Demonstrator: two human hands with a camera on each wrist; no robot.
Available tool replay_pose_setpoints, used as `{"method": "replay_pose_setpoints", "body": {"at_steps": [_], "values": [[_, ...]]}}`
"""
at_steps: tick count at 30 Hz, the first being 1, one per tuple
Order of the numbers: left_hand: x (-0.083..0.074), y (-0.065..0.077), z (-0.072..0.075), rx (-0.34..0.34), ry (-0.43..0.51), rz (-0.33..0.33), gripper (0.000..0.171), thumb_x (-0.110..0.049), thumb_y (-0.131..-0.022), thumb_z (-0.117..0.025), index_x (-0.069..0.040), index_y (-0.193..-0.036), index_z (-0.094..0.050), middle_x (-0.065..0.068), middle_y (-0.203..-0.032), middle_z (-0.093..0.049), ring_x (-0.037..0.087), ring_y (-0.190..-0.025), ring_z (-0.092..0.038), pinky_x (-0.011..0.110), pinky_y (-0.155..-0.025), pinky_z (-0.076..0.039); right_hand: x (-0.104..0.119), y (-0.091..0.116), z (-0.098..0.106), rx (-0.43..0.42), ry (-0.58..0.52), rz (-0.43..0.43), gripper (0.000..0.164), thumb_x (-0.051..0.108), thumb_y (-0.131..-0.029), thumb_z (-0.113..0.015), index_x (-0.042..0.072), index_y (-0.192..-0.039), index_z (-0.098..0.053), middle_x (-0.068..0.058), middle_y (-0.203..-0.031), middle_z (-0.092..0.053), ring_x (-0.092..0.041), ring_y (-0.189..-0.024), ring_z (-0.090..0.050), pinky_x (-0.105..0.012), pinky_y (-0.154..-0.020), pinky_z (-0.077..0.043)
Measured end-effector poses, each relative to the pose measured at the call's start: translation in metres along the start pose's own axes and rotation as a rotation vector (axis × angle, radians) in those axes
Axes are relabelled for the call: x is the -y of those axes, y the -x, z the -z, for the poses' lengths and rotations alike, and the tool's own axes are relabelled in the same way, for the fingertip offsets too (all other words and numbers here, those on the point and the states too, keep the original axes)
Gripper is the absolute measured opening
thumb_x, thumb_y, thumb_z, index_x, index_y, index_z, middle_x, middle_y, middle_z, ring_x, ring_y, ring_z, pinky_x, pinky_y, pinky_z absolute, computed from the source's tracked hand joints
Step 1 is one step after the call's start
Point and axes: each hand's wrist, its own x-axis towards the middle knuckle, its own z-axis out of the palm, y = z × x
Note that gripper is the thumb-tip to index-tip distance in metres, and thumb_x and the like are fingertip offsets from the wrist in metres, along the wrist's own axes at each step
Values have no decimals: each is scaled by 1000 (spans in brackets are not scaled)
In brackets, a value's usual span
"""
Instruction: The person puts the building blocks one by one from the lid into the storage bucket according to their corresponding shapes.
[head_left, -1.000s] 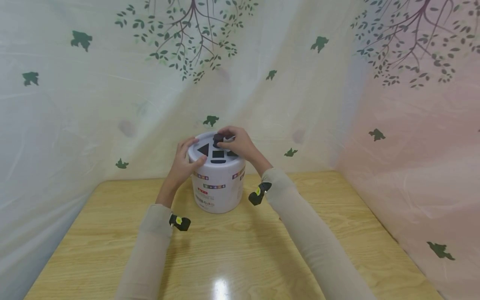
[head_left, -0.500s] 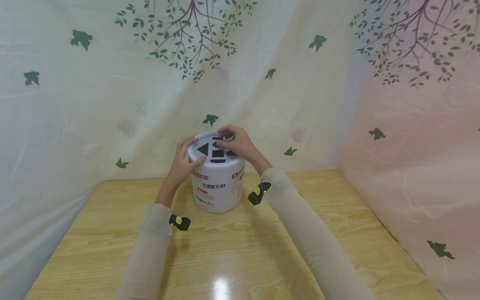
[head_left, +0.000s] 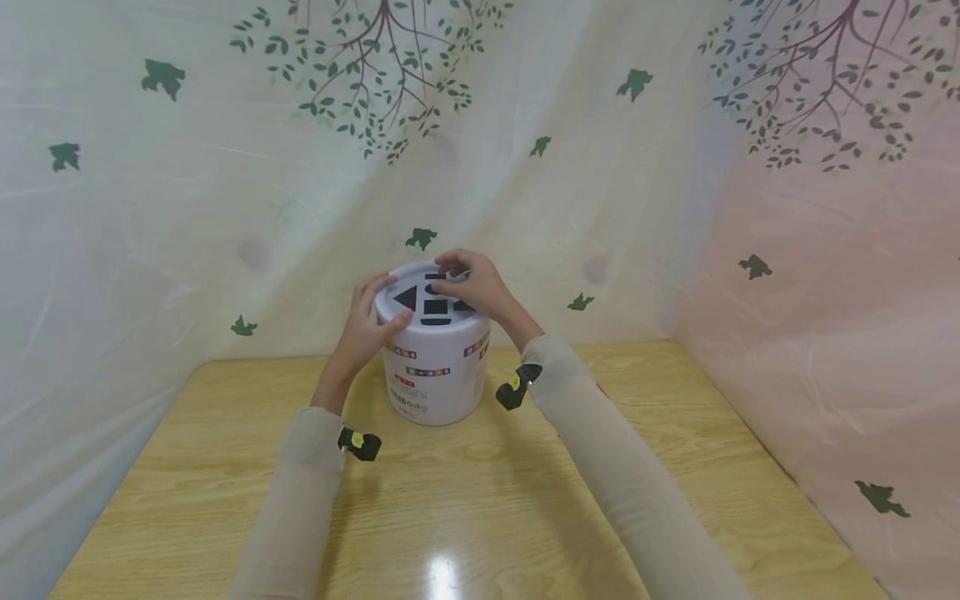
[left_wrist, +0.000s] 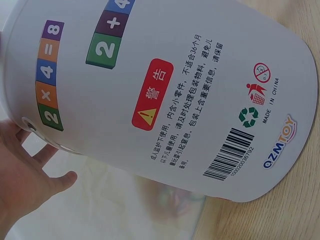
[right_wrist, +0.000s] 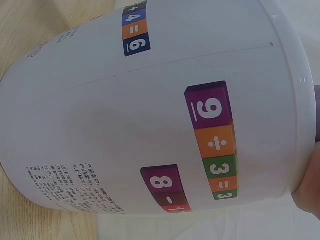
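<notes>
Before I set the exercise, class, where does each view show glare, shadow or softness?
Head: a bright glare spot on the wooden table, a soft shadow beside the right sleeve; left wrist: warning text on the white tub readable, drape behind blurred; right wrist: large printed sums clear, small print soft.

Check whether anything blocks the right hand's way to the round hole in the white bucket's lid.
Nothing visible does: the right hand is over the lid, its thumb partly covering the round hole. The left hand touches the lid's left side, clear of that hole.
</notes>
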Motion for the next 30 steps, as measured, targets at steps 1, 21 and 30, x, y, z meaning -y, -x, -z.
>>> {"method": "replay_pose_setpoints", "body": {"at_steps": [1, 21, 30], "values": [[1, -1, 0, 0, 2, 2, 74, -23, -96, -65, -6, -159, -29, 16, -166, -14, 39, -153, -20, 62, -125, -25, 0, 0, 0, -2, 0, 0, 46, 21, -92, -76, 10, -134, -63, -9, -129, -67, -24, -121, -61, -39, -105, -54], [39, -20, 0, -22, -17, -46, 76, -33, -94, -69, -19, -159, -32, 9, -167, -16, 35, -152, -23, 62, -123, -29, -2, 2, 4, -77, -12, 100, 39, 23, -95, -72, 10, -131, -65, -9, -126, -69, -24, -119, -60, -41, -104, -52], [31, -20, 1, -4, -30, -13, 76, -27, -95, -67, -11, -160, -30, 14, -167, -15, 38, -153, -21, 61, -124, -27, -9, 12, 23, -72, 41, 85, 39, 25, -95, -71, 12, -131, -64, -8, -127, -69, -23, -120, -59, -44, -107, -48]]}}
